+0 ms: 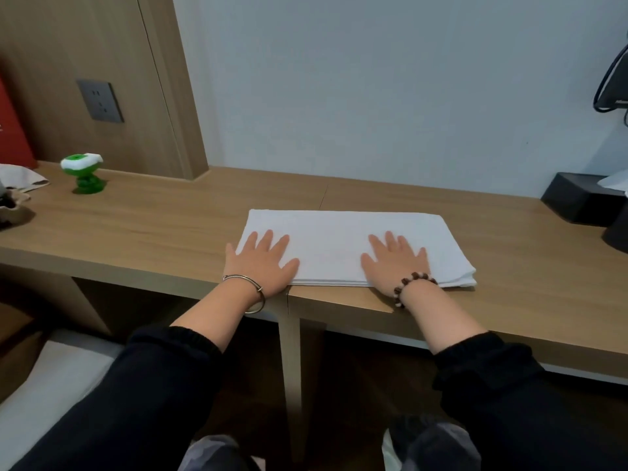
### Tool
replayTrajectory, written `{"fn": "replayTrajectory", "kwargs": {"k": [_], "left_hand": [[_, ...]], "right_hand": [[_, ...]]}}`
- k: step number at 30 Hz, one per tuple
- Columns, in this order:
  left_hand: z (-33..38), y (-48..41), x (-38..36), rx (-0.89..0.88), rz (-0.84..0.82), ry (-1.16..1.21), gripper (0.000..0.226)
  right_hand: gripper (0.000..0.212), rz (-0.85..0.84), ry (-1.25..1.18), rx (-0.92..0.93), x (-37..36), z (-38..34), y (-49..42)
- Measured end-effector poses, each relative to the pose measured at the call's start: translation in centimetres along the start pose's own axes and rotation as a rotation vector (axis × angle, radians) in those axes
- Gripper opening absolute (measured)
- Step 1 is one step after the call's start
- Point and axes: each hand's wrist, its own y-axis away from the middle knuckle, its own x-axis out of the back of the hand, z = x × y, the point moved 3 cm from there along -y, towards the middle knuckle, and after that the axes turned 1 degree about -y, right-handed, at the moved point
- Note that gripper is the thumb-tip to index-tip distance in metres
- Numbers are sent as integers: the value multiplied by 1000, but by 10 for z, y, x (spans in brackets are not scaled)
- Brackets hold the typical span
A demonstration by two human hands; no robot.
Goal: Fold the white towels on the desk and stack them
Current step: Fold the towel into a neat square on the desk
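Note:
A white towel (343,239), folded into a flat rectangle of several layers, lies on the wooden desk (163,226) near its front edge. My left hand (261,260) lies flat on the towel's left end, fingers spread, with a metal bangle at the wrist. My right hand (396,263) presses flat on the towel's right half, fingers spread, a beaded bracelet on the wrist. Neither hand grips the cloth. Only this one towel stack shows on the desk.
A green and white small object (83,175) stands at the desk's back left, next to crumpled cloth (20,180) and a red box (12,130). A black tissue box (577,198) sits at the far right. The wall runs close behind.

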Motion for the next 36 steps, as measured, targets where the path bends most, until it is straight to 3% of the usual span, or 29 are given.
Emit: {"fn": "replayTrajectory", "kwargs": {"k": [3, 7, 14, 20, 26, 30, 36], "left_hand": [[-4, 4, 5, -3, -57, -13, 64], [4, -11, 21, 23, -152, -80, 62], [50, -78, 21, -170, -113, 28, 46], [43, -136, 32, -217, -198, -23, 38], [29, -156, 54, -193, -449, 113, 53], [26, -150, 54, -105, -590, 163, 44], [-4, -133, 70, -7, -543, 46, 31]], "right_hand": [[60, 4, 4, -148, 9, 38, 3], [61, -52, 6, -208, 14, 37, -3], [55, 22, -1, 81, 19, -31, -65], [48, -106, 66, 122, 28, -27, -129], [52, -389, 34, 149, 52, -14, -151], [46, -613, 99, 94, 63, -11, -149], [24, -680, 211, 145, 82, -37, -139]]}}
